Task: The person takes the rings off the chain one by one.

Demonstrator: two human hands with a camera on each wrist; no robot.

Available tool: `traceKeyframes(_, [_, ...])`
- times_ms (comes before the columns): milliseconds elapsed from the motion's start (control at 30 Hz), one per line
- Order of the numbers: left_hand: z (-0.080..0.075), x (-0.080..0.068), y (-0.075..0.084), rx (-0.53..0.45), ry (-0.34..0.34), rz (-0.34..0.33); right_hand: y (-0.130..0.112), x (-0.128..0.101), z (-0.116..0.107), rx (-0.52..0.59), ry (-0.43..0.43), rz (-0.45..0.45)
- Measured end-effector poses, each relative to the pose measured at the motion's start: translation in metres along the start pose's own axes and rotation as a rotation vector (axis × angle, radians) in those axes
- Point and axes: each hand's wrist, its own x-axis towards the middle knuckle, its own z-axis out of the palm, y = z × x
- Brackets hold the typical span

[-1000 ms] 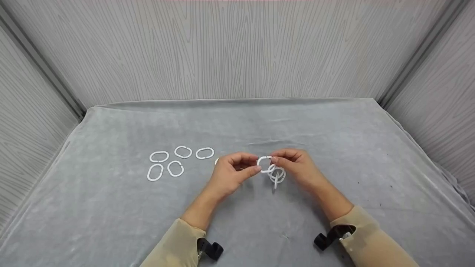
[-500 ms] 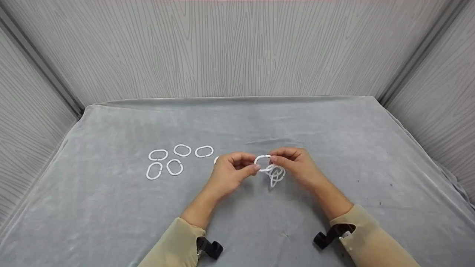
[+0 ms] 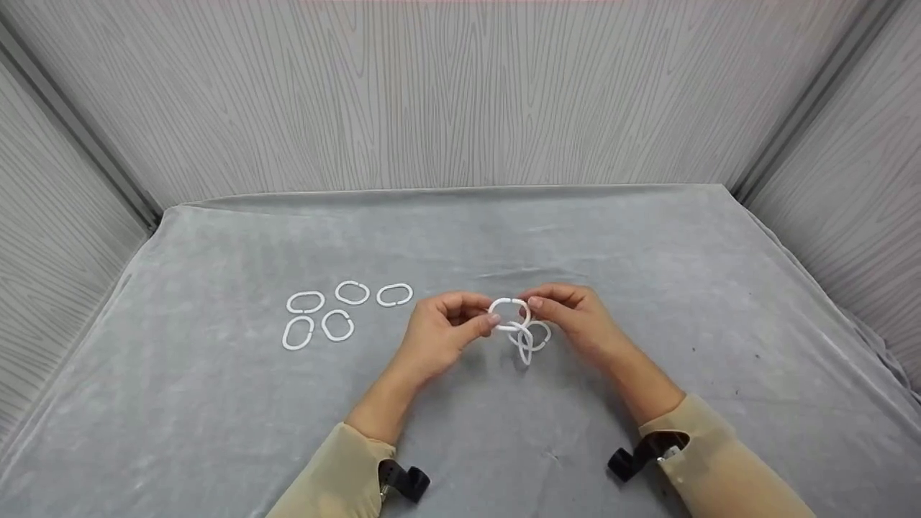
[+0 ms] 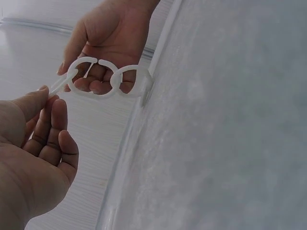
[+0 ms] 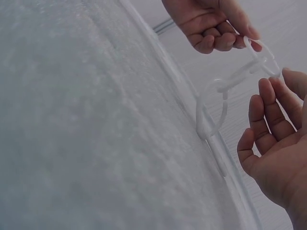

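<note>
In the head view both hands meet over the middle of the grey cloth [image 3: 647, 237]. My left hand [image 3: 491, 316] pinches the left side of a white oval ring [image 3: 498, 306], and my right hand [image 3: 534, 308] pinches its right side. Linked white rings [image 3: 529, 339] hang from it as a short chain, just above the cloth. The left wrist view shows the chain [image 4: 115, 80] spanning from my left thumb [image 4: 44, 92] to the right hand's fingers [image 4: 103, 36]. In the right wrist view the chain [image 5: 218, 86] droops toward the cloth between both hands.
Several loose white rings [image 3: 337, 325] lie in a cluster on the cloth to the left of my hands. Grey wood-grain walls [image 3: 460, 93] close in the back and both sides. A black strap [image 3: 406, 480] sits at each beige sleeve cuff.
The pinched ring has shifted slightly left and turned between the fingers. The hanging rings have swung and spread out below it. The loose rings have not moved.
</note>
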Motion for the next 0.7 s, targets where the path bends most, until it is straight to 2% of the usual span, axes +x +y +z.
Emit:
traceKeyframes(200, [-0.003, 0.001, 0.006, -0.019, 0.029, -0.007, 0.001, 0.001, -0.002, 0.031, 0.005, 0.019])
traceKeyframes(700, [-0.023, 0.0, 0.016, -0.013, 0.075, 0.002, 0.01, 0.008, 0.007, 0.008, -0.115, 0.022])
